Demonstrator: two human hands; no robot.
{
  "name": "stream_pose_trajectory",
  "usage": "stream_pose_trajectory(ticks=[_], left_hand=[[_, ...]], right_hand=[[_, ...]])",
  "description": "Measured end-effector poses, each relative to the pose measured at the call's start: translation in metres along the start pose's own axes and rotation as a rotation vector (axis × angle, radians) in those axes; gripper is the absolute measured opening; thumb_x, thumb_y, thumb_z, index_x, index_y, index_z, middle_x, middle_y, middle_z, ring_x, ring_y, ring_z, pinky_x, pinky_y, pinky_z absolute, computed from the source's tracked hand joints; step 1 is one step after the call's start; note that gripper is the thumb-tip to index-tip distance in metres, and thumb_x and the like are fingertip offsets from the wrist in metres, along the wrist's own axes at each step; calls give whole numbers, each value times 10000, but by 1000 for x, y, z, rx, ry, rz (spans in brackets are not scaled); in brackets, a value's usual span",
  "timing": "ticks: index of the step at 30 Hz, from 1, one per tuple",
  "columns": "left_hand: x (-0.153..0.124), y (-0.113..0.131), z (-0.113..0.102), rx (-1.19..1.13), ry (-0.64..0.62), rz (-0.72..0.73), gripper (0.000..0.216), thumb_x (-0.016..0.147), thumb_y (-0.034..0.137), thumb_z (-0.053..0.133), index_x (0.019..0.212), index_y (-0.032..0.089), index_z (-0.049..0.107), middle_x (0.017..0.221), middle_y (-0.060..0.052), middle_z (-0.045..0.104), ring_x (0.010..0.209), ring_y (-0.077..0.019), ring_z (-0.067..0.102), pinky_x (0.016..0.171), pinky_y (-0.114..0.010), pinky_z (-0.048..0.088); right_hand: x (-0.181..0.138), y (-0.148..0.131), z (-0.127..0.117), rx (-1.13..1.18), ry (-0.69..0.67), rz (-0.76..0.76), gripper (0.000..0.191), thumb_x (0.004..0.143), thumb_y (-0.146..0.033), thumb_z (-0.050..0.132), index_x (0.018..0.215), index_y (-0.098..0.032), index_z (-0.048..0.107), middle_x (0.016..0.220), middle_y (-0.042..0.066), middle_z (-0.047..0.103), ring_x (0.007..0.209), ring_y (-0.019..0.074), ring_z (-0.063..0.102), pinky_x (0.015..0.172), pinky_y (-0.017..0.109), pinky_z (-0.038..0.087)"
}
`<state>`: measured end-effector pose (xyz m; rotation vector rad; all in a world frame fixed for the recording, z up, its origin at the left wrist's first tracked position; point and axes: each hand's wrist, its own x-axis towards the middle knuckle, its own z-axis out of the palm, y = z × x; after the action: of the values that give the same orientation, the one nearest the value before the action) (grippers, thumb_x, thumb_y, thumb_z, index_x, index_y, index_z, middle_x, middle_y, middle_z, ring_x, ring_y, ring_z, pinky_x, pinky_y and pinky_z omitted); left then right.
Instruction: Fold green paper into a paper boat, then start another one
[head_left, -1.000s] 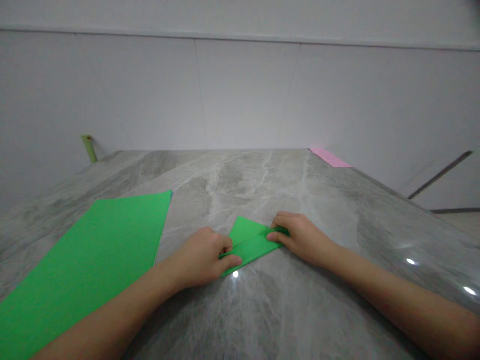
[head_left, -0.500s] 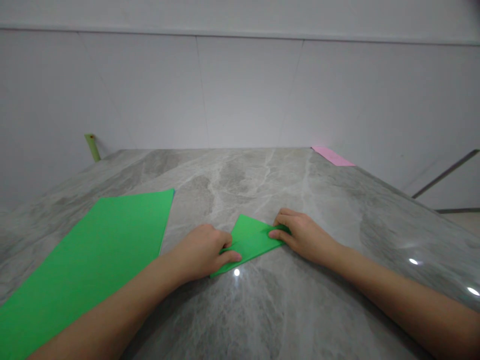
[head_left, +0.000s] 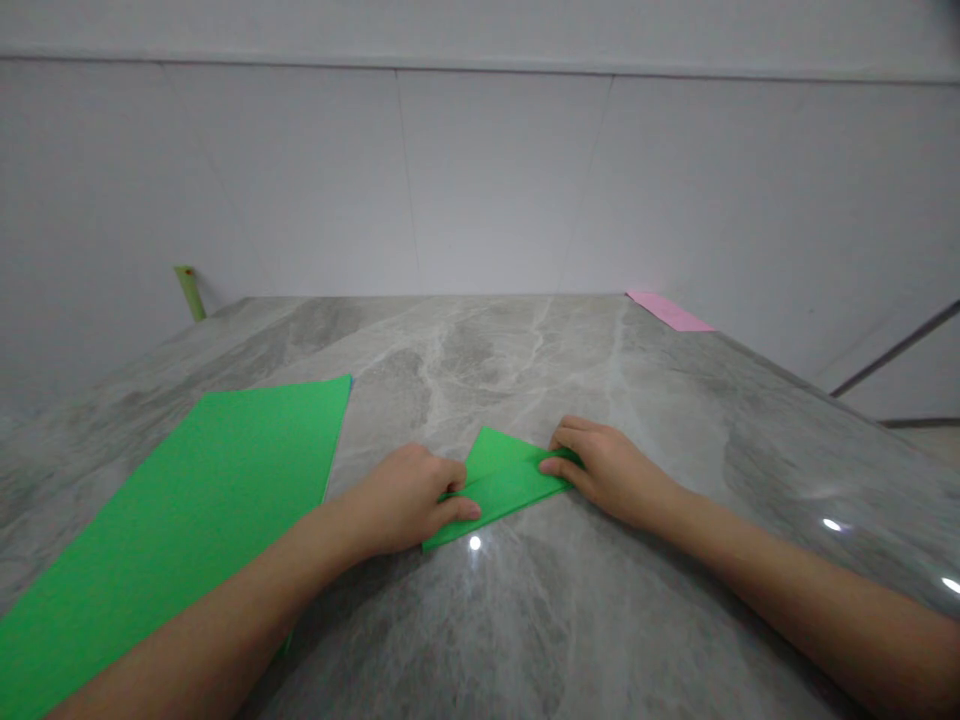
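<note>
Paper (head_left: 510,487) between 2 hands (head_left: 411,500) (head_left: 607,470)

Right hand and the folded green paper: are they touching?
Touching. The head view shows the right hand pinching the right end of the folded green paper, thumb lying against its surface.

Left hand (head_left: 424,500), right hand (head_left: 589,462) in pinch; forearms (head_left: 780,575) angled inward.

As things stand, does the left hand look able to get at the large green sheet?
Probably yes, once the left hand lets go of the folded green paper: the large green sheet lies nearby, with only the left forearm seen over it.
</note>
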<state>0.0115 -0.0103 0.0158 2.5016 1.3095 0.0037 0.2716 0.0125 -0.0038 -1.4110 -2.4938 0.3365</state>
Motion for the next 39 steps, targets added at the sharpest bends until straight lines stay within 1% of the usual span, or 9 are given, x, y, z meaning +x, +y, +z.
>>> stream_pose_trajectory(ticks=[6, 10, 13, 16, 22, 26, 30, 34, 39], left_hand=[[-2, 4, -3, 60, -18, 8, 315, 933, 427, 590, 743, 181, 638, 629, -9, 633, 619, -175, 593, 568, -269, 310], [-3, 5, -3, 118, -7, 42, 307, 929, 400, 599, 720, 176, 613, 623, 1, 627, 648, -182, 603, 709, -323, 369], [-3, 4, -2, 96, -4, 68, 284, 914, 367, 623, 715, 167, 588, 712, -7, 660, 738, -196, 623, 769, -352, 366], [-2, 2, -2, 79, 14, 90, 271, 904, 347, 638, 714, 162, 579, 776, -19, 662, 803, -201, 619, 774, -346, 359], [0, -1, -3, 78, -9, 128, 315, 918, 358, 625, 676, 162, 582, 755, -8, 643, 813, -189, 610, 777, -339, 339], [0, -4, -2, 69, -8, 145, 339, 922, 368, 622, 660, 159, 575, 740, 0, 637, 797, -178, 606, 770, -335, 324], [0, -8, 0, 42, 9, 190, 360, 929, 369, 617, 644, 155, 566, 709, 10, 614, 764, -161, 590, 768, -332, 312], [0, -12, 2, -5, 29, 232, 371, 929, 367, 623, 636, 152, 545, 680, 27, 585, 736, -145, 579, 772, -330, 300], [1, -14, 3, -27, 37, 233, 385, 928, 356, 622, 619, 150, 520, 664, 35, 574, 742, -144, 584, 771, -329, 292]], right_hand=[[2, 1, 0, 11, -17, 6, 150, 915, -234, 643, 789, -153, 640, 843, 62, 621, 776, 201, 605, 708, 299, 439], [1, 0, 0, 12, -24, 17, 154, 915, -235, 643, 782, -156, 634, 845, 63, 621, 781, 203, 607, 710, 302, 440], [0, 1, 1, 21, -14, 9, 150, 913, -229, 643, 780, -161, 630, 840, 59, 618, 776, 198, 606, 708, 298, 437], [-1, 1, 1, 27, -7, -6, 142, 913, -224, 640, 786, -162, 625, 841, 55, 615, 776, 195, 603, 708, 296, 434], [-1, 1, 0, 30, -13, -15, 153, 917, -220, 632, 776, -166, 610, 840, 49, 603, 772, 193, 592, 706, 300, 431], [0, 1, 0, 39, -12, -13, 152, 915, -220, 635, 776, -166, 604, 845, 48, 594, 780, 195, 587, 710, 302, 430], [0, 2, 1, 48, -21, -22, 169, 923, -234, 629, 770, -169, 599, 847, 48, 587, 777, 191, 582, 707, 301, 429], [0, 1, 0, 69, -27, -18, 147, 921, -218, 628, 786, -168, 601, 859, 50, 586, 791, 192, 587, 722, 301, 435], [0, 1, 0, 67, -26, -10, 146, 919, -219, 623, 782, -173, 602, 858, 49, 591, 784, 192, 593, 713, 301, 431]])
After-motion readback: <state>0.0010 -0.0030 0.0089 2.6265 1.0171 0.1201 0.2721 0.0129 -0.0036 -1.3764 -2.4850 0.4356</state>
